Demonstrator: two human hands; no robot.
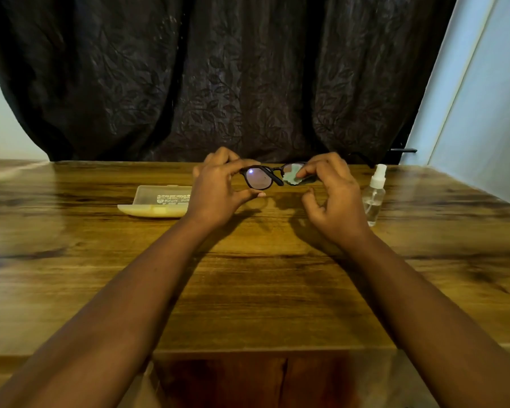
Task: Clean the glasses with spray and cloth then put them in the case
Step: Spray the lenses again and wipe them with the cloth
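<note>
Black-framed glasses [261, 178] are held up above the wooden table [248, 290], near its far edge. My left hand [218, 189] grips the frame at its left lens, fingers on top and thumb below. My right hand [333, 195] pinches a small pale green cloth [291, 177] against the right lens. An open translucent yellowish case [156, 201] lies on the table left of my left hand. A clear spray bottle [374, 195] with a white nozzle stands upright to the right of my right hand.
A dark patterned curtain [218, 78] hangs right behind the table's far edge. A pale wall [483, 98] rises at the right. The table's near edge has a cut-out with a darker wood panel [248, 381] below it.
</note>
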